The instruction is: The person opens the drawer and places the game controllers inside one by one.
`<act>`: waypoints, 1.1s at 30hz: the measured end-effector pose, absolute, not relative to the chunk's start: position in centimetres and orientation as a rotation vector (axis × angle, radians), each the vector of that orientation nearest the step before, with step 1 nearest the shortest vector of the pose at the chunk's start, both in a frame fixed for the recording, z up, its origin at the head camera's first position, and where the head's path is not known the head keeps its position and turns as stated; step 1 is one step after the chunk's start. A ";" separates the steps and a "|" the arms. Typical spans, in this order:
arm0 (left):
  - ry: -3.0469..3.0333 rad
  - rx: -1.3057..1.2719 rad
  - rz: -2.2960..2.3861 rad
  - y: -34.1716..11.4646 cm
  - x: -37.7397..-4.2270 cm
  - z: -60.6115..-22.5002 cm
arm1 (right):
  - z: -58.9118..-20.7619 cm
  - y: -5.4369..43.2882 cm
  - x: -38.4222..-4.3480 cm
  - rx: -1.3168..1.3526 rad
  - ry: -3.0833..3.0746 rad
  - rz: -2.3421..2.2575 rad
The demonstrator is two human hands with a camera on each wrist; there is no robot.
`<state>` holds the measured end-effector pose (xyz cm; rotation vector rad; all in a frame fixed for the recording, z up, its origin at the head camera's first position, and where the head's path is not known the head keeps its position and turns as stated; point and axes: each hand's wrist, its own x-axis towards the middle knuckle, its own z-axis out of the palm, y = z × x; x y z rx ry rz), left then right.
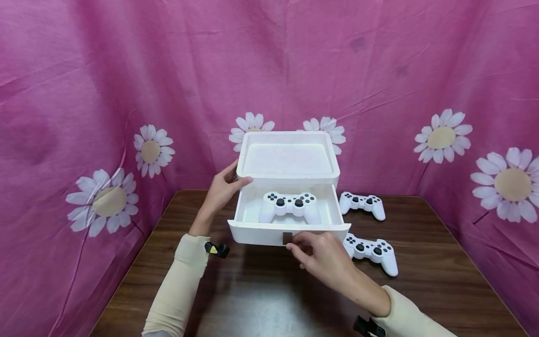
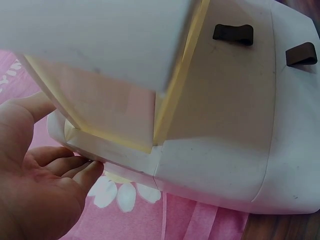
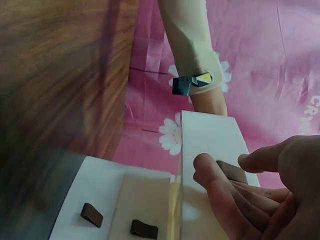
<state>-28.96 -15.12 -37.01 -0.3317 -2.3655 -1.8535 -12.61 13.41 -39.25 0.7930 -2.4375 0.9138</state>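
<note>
We see the left hand (image 1: 220, 191) gripping the white box (image 1: 289, 179) and the right hand (image 1: 330, 260) pinching the tab (image 1: 287, 238) of its extended drawer (image 1: 257, 233), a controller (image 1: 290, 202) inside (curtain (image 1: 286, 61) lettering (image 3: 311, 107), partly legible: "CRY").

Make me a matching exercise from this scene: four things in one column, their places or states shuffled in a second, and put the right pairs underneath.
Things
1. The person's left hand
2. The person's right hand
3. The pink cloth printed with white daisies
4. The white rectangular drawer

Places and states
A. Pulled open, with a white game controller with black thumbsticks inside
B. At the dark brown pull tab
C. At the side of the white box-shaped drawer unit
D. Hanging behind the dark brown wooden table

Right pairs: 1-C, 2-B, 3-D, 4-A
</note>
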 end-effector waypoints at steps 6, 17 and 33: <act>-2.367 -0.335 -1.844 -15.2 -29.0 -37.1 | -40.1 12.9 -12.2 0.767 -2.483 1.201; -2.375 -0.333 -1.828 -15.3 -29.1 -37.1 | -41.6 12.1 -11.7 0.632 -2.405 1.714; -2.369 -0.341 -1.843 -15.2 -29.0 -37.0 | -43.0 11.2 -10.4 0.526 -2.095 2.091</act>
